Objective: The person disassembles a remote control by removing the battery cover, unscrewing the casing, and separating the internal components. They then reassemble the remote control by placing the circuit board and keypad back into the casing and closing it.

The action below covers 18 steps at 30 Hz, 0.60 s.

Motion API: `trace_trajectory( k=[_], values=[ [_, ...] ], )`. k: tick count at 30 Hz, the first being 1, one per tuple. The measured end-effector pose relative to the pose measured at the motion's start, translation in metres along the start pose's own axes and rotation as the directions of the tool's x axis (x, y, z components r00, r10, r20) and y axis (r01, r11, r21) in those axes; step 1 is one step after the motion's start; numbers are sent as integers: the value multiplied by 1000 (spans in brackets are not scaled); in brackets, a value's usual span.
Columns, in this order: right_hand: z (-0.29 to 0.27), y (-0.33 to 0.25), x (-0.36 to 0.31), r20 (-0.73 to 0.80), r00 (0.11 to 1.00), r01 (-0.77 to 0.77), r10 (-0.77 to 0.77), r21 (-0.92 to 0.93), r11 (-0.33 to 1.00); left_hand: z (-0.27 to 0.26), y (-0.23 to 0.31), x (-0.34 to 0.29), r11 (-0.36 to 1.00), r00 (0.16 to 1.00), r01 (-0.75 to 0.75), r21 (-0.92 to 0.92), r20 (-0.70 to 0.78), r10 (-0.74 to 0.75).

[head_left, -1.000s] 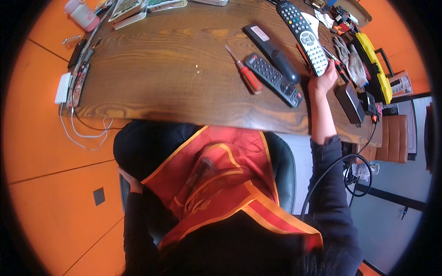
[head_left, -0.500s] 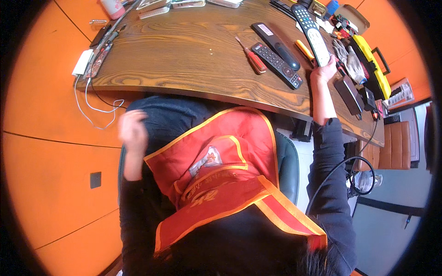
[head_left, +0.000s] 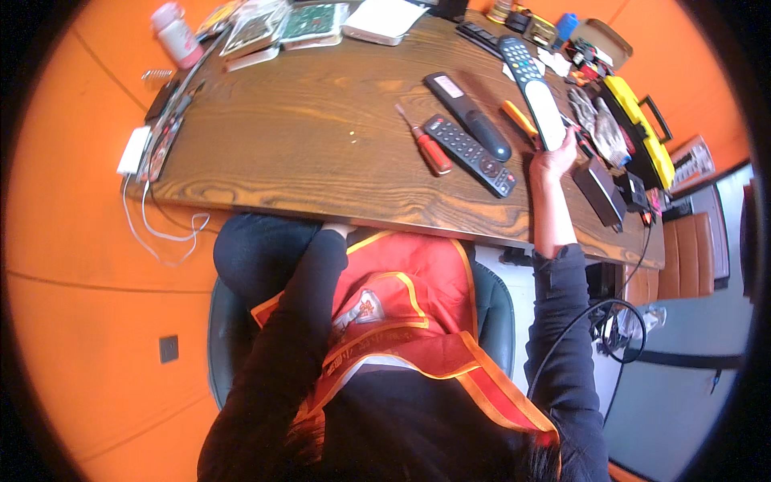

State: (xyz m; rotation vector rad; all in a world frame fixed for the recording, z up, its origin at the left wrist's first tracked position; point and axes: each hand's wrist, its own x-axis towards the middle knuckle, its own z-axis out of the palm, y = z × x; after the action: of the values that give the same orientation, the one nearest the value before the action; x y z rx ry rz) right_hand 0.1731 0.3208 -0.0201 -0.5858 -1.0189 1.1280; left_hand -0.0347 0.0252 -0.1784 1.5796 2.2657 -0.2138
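Dark wooden tabletop (head_left: 321,128): red-handled screwdriver (head_left: 426,142) and two black remotes (head_left: 470,154) near the right edge, circuit boards (head_left: 313,22) along the far edge.

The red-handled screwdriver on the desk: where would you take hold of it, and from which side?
Grip the screwdriver by its thick red handle, the end nearer the desk's front edge; the thin shaft points away toward the far side. It lies flat, so come from above, fingers across the handle. The black remote lies close on its right, so approach from the bare left.
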Motion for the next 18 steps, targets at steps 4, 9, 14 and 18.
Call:
trace_trajectory(
  k=[4,9,14,18],
  values=[
    [-3,-1,-2,101,995,6,1,-73,997,9,-5,3,999,999,-10,-30,-46,8],
    [-5,-5,-5,169,985,-1,14,-75,997,20,-7,-2,989,990,10,-151,-135,-31],
    [5,-5,-7,135,987,109,-88,-158,981,28,-7,-5,997,994,-24,-70,-110,16],
    [9,-6,-7,69,998,-1,7,-79,997,31,-9,-1,996,992,-30,-81,-121,20]
  ],
)
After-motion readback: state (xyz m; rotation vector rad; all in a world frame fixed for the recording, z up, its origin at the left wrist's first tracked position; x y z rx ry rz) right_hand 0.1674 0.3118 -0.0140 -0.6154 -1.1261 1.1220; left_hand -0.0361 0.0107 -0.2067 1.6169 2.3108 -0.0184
